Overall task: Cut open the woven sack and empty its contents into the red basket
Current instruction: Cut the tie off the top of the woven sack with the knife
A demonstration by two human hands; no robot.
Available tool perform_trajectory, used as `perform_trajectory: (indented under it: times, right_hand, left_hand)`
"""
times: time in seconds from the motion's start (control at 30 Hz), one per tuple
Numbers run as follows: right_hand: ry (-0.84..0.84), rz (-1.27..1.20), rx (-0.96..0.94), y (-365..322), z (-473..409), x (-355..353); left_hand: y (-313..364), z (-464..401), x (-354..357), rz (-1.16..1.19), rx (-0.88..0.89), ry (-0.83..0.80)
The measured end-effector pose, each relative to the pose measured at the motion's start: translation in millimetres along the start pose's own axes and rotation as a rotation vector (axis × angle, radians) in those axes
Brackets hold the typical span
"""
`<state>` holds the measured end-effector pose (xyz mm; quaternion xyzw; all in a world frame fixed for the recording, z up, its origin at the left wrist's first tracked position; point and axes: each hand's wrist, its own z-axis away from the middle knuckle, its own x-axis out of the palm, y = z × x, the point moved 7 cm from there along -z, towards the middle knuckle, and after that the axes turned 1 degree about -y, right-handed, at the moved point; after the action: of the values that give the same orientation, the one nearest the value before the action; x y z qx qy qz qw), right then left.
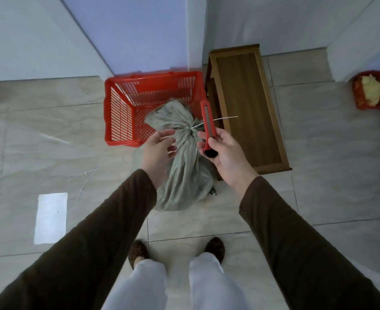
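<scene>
1. Woven sack: grey-green, upright on tiled floor, neck tied w/ white tie; top leans over near rim of red basket.
2. Red basket: slatted plastic, on floor just behind sack, beside wooden bench.
3. Right hand: grips red utility knife, tip pointing away, next to tied neck.
4. Left hand: fingers loosely curled at sack neck; actual hold on sack or tie — can't tell.
5. Small red tray w/ yellowish contents: far right, well apart.

Tiled floor: grey tied sack upright at centre; red basket behind it, touching; wooden bench to the right; small red tray far right, well apart
</scene>
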<state>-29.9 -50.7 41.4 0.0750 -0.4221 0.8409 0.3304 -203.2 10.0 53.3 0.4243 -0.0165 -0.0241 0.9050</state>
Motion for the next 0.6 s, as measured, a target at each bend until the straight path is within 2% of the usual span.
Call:
perform_trajectory:
  times: [0.17, 0.47, 0.6]
  right_hand:
    - [0.073, 0.099, -0.097, 26.5, -17.5, 6.9]
    - [0.251, 0.166, -0.234, 73.7, -64.0, -2.7]
    - [0.284, 0.183, -0.289, 86.8, -86.8, -18.0]
  left_hand:
    - [-20.0, -29.4, -28.0, -0.071, 0.063, -0.031]
    - [-43.7, -99.8, -31.9, -0.279, 0.374, -0.092]
    - [-54.3, -125.9, -15.2, -0.484, 0.505, -0.097]
